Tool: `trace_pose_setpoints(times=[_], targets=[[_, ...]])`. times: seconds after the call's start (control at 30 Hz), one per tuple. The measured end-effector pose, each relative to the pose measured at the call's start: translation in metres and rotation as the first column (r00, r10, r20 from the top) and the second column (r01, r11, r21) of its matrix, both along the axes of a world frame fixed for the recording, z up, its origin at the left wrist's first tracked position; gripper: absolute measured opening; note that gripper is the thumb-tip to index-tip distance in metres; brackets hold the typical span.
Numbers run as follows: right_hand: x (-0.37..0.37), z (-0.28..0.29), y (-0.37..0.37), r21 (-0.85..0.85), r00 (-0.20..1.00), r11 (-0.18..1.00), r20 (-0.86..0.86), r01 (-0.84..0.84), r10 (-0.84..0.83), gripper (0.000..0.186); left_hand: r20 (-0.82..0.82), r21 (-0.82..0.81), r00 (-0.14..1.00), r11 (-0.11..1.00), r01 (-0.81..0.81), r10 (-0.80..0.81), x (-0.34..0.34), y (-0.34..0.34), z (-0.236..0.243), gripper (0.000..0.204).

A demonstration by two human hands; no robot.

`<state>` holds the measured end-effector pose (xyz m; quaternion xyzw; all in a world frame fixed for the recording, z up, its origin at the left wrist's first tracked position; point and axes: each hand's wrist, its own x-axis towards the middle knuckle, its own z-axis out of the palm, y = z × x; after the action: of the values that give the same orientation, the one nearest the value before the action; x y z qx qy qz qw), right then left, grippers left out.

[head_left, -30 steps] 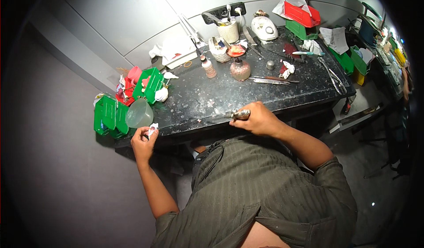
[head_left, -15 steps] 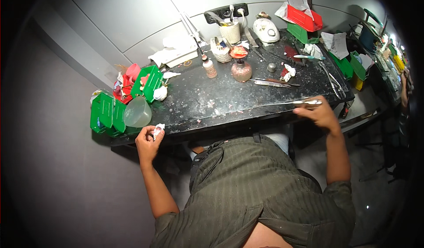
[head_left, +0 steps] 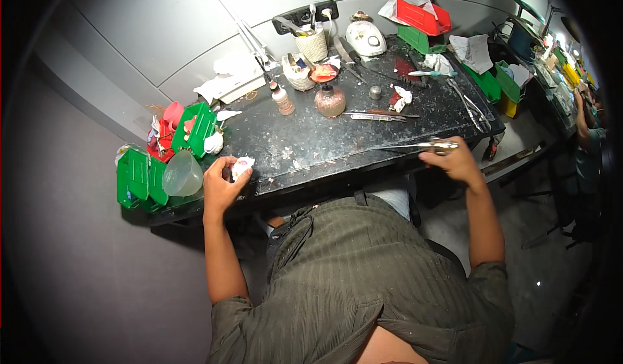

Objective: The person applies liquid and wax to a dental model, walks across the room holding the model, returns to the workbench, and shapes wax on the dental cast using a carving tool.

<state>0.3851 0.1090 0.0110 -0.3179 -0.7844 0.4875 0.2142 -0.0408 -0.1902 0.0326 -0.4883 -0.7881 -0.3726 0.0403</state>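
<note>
At the bench [head_left: 285, 140] front: left hand [head_left: 222, 187], thumb and fingers pinching a white piece [head_left: 242, 167] at its two o'clock.
Right hand [head_left: 458, 163]: curled around a slender metal tool [head_left: 422, 145], tip toward nine o'clock.
White piece from right hand: nine o'clock, well apart.
Bowl [head_left: 183, 174]: left hand's nine-to-ten o'clock.
</note>
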Motion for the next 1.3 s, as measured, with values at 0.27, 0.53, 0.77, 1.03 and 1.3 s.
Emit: trace_pose_setpoints(times=[0.27, 0.53, 0.77, 1.03, 1.3], targets=[[-0.110, 0.023, -0.064, 0.002, 0.907, 0.909, 0.060, -0.417, 0.416, 0.023, -0.043, -0.132, 0.999, 0.991, -0.007, 0.002, -0.025, 0.015, -0.009, 0.037], [-0.103, 0.010, -0.080, 0.172, 0.767, 0.749, 0.091, -0.640, 0.635, 0.030, -0.126, -0.256, 0.979, 0.958, 0.126, -0.162, -0.025, 0.060, -0.003, 0.048], [0.001, 0.018, -0.013, 0.041, 0.814, 0.863, 0.357, -0.503, 0.458, 0.029, -0.394, -0.306, 0.919, 0.946, -0.106, -0.025, -0.101, 0.102, 0.024, 0.033], [0.107, -0.005, 0.017, -0.143, 0.941, 0.990, 0.332, -0.014, 0.061, 0.025, -0.331, -0.658, 0.943, 0.727, -0.198, -0.042, -0.154, 0.145, 0.016, 0.042], [0.118, -0.045, 0.019, -0.240, 0.983, 0.965, 0.173, 0.107, -0.066, 0.024, -0.132, -0.291, 0.989, 0.956, 0.028, -0.069, -0.176, 0.173, 0.007, 0.026]])
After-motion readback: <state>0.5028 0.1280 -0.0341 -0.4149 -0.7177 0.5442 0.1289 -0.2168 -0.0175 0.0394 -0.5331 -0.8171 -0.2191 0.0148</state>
